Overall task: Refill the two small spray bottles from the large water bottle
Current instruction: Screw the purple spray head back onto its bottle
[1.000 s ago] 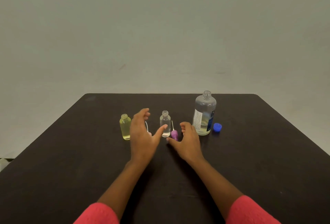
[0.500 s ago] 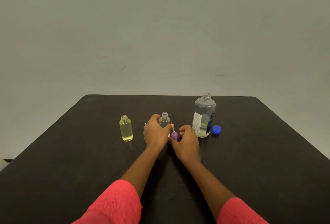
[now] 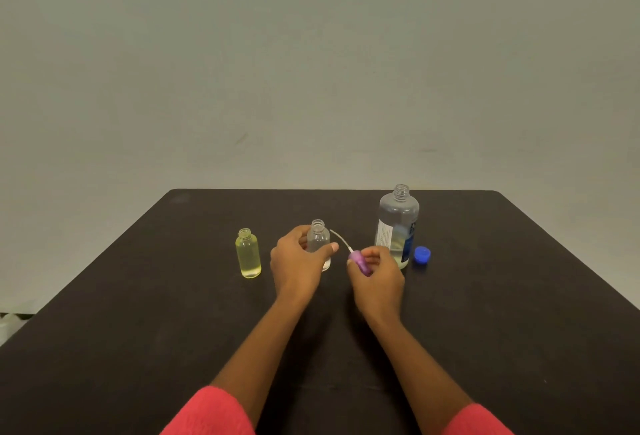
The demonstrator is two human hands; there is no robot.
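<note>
Yellow bottle (image 3: pixel 248 254); purple sprayer (image 3: pixel 359 261); blue cap (image 3: pixel 422 254) — black table (image 3: pixel 138 296); pink sleeves (image 3: pixel 211 412).

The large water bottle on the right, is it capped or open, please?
Open. The large water bottle has a bare threaded neck; the blue cap lies beside it.

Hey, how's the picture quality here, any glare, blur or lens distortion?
Head view: soft, even light, no hard shadows on the dark table; head view: no strong glare on the large water bottle; head view: the purple spray top in the right hand looks slightly soft; head view: wide-angle lens splays the table's side edges.
</note>
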